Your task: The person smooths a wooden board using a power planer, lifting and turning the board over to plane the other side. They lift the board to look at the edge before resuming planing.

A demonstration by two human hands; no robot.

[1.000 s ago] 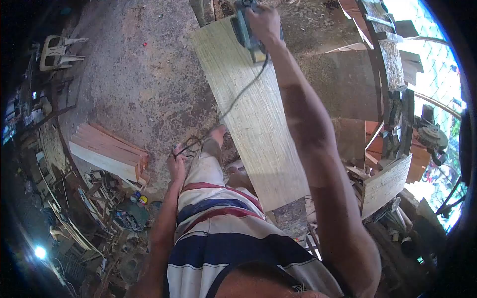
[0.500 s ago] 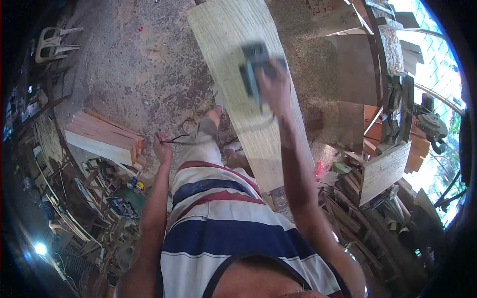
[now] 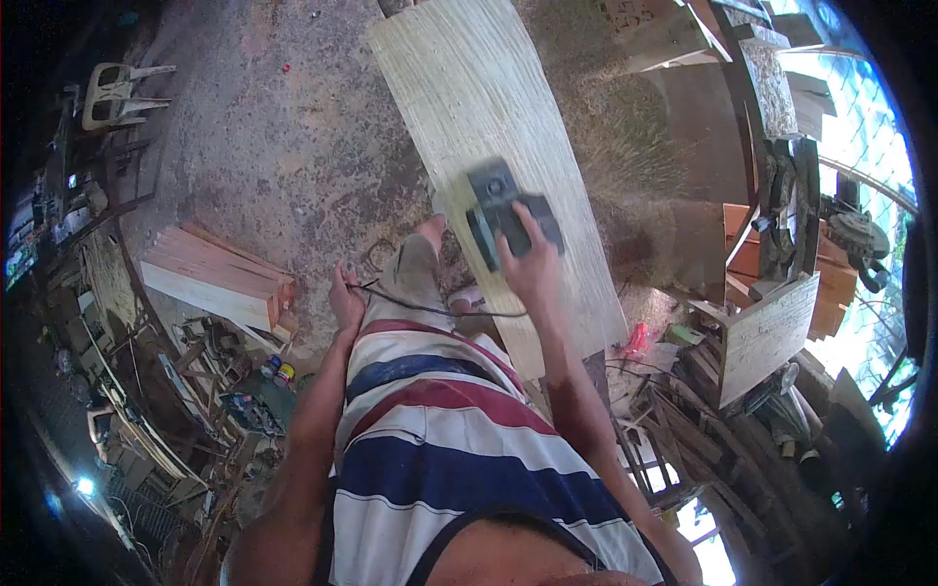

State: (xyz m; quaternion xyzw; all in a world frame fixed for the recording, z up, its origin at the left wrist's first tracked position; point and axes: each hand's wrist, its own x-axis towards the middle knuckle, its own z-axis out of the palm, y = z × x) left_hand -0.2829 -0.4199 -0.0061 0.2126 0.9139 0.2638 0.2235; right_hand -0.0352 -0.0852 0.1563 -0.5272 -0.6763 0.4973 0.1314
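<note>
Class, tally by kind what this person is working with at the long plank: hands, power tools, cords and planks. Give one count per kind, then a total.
Hands: 2, left hand and right hand
Power tool: 1
Cord: 1
Plank: 1
Total: 5

Woodworking workshop, partly open to the air. A long board (image 3: 508,127) carries a hand-held power tool (image 3: 508,220), whose cord (image 3: 420,308) trails off it. Sawdust is spread over the rough concrete floor (image 3: 283,166). Stacked planks (image 3: 220,278) lie at left, near a clutter of tools and cans (image 3: 249,410). At right stand a mitre saw (image 3: 787,215) and offcuts (image 3: 767,337), with a wire fence (image 3: 860,107) letting in daylight.
</note>
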